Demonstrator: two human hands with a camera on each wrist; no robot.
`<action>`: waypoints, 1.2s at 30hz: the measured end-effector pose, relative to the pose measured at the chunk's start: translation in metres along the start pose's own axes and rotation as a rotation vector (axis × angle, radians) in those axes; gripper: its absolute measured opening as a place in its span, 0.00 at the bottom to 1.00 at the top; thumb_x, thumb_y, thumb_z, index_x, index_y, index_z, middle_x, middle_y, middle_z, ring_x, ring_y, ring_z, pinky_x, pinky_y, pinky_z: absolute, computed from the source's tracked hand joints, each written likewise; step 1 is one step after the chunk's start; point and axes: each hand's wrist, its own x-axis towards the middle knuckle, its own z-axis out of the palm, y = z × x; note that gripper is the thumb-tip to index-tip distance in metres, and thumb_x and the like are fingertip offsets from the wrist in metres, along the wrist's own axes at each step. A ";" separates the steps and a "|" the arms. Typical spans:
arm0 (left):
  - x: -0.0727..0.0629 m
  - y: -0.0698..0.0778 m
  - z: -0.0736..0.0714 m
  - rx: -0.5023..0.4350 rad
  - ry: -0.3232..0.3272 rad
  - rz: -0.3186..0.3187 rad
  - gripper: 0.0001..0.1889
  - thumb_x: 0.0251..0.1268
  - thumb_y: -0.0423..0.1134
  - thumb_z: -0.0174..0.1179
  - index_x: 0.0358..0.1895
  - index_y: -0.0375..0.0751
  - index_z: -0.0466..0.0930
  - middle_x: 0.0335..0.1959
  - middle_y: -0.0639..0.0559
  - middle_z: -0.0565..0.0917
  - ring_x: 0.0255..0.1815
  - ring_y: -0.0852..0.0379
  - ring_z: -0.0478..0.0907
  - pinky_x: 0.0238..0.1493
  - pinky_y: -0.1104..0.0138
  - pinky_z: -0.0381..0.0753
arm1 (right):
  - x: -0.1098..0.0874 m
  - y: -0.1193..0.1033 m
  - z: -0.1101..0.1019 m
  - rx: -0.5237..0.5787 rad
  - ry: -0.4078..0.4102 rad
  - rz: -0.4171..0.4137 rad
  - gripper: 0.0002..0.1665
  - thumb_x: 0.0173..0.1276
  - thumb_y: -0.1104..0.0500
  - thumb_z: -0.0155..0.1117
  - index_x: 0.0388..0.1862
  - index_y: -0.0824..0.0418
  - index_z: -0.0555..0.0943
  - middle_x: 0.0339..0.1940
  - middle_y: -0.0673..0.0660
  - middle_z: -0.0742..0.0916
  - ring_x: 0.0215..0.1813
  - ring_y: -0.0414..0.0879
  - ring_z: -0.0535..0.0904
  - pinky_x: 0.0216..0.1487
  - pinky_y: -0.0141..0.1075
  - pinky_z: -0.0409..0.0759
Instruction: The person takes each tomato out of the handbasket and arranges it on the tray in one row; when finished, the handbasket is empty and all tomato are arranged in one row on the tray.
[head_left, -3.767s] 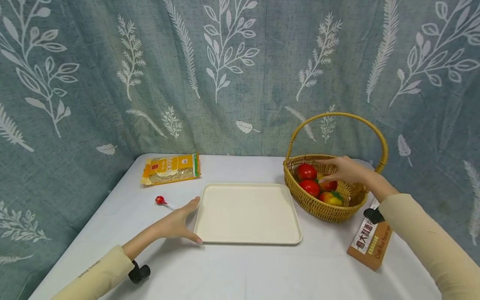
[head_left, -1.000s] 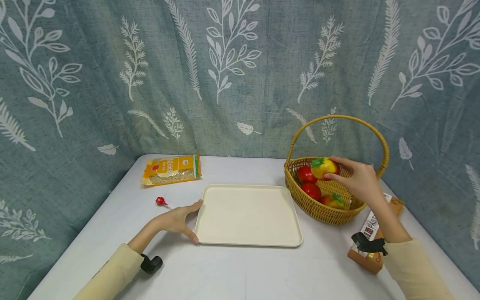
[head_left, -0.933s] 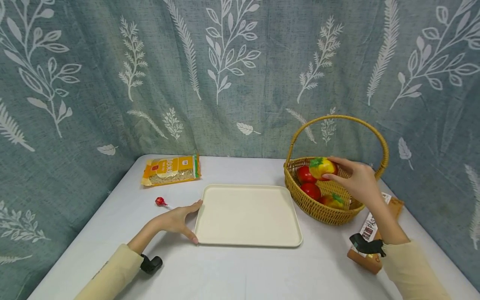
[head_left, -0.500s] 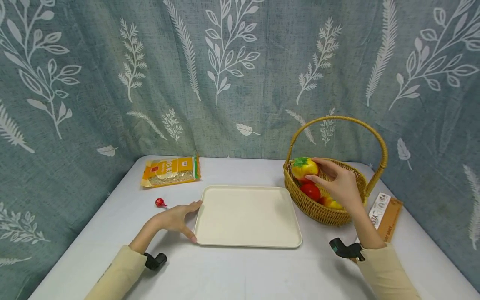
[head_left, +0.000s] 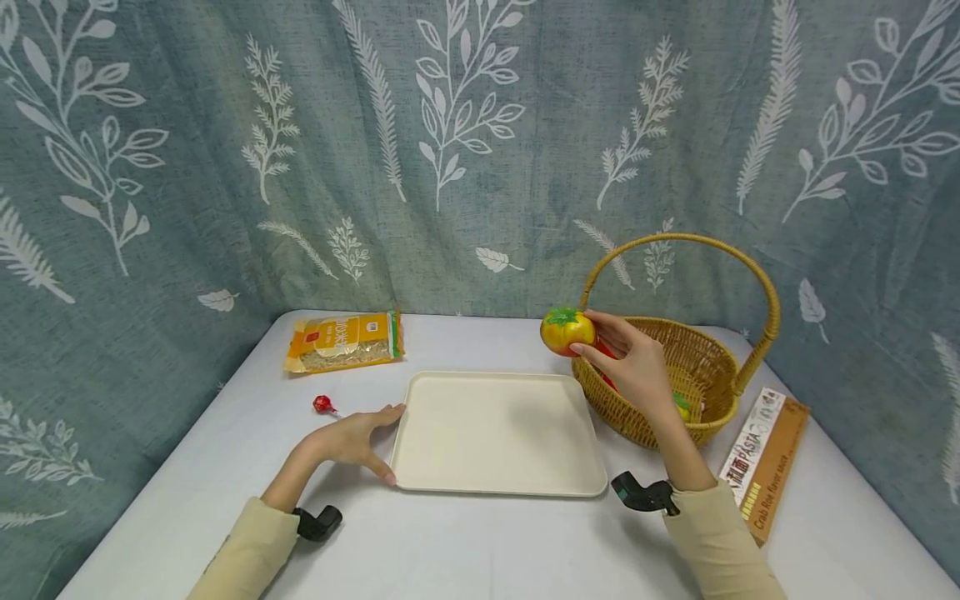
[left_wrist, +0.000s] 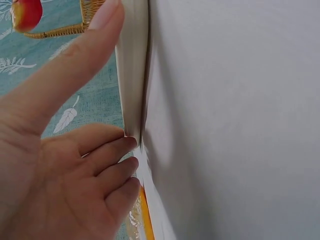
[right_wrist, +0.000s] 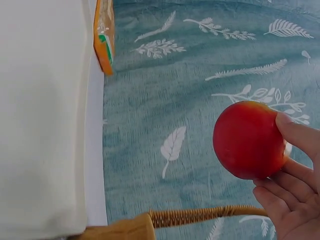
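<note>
My right hand (head_left: 633, 362) pinches a yellow-and-red fruit (head_left: 561, 333) with a green leafy top, between thumb and fingers. It is held in the air just left of the wicker basket (head_left: 645, 429), above the back right corner of a cream tray (head_left: 487, 433). In the right wrist view the fruit (right_wrist: 247, 142) shows its smooth red underside. My left hand (head_left: 348, 437) rests at the tray's left edge, thumb and fingers spread along it. In the left wrist view its thumb and fingertips meet the tray's side (left_wrist: 132, 75). Fruit inside the basket is mostly hidden by my right hand.
A yellow bag of grain (head_left: 345, 342) lies at the back left. A red lollipop (head_left: 322, 405) sits near my left hand. The basket's tall handle (head_left: 693, 239) arches up. A pasta box (head_left: 768, 467) lies at the right. A patterned curtain (head_left: 480, 158) hangs behind.
My right hand reached into the basket, took hold of the yellow-and-red fruit, lifted it and carried it left past the basket's rim. My left hand has barely moved at the tray's edge.
</note>
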 end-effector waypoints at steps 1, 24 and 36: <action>0.000 0.000 0.000 -0.005 0.002 0.003 0.60 0.35 0.51 0.80 0.73 0.31 0.56 0.75 0.40 0.57 0.75 0.42 0.52 0.72 0.50 0.53 | 0.000 -0.003 0.003 0.013 -0.006 0.001 0.29 0.61 0.60 0.71 0.62 0.63 0.77 0.60 0.61 0.81 0.62 0.53 0.77 0.55 0.32 0.76; -0.007 -0.006 0.004 0.003 0.017 0.048 0.58 0.39 0.52 0.78 0.73 0.30 0.56 0.74 0.39 0.57 0.75 0.41 0.51 0.72 0.49 0.53 | 0.006 -0.018 0.091 0.146 -0.160 -0.028 0.29 0.61 0.57 0.70 0.61 0.62 0.76 0.62 0.59 0.80 0.65 0.48 0.73 0.59 0.37 0.74; -0.003 -0.003 0.003 -0.011 0.010 0.009 0.58 0.38 0.51 0.79 0.73 0.33 0.57 0.75 0.41 0.57 0.75 0.42 0.50 0.72 0.49 0.52 | 0.004 -0.023 0.132 0.118 -0.228 -0.026 0.28 0.61 0.57 0.70 0.60 0.62 0.76 0.60 0.59 0.81 0.63 0.47 0.75 0.57 0.32 0.75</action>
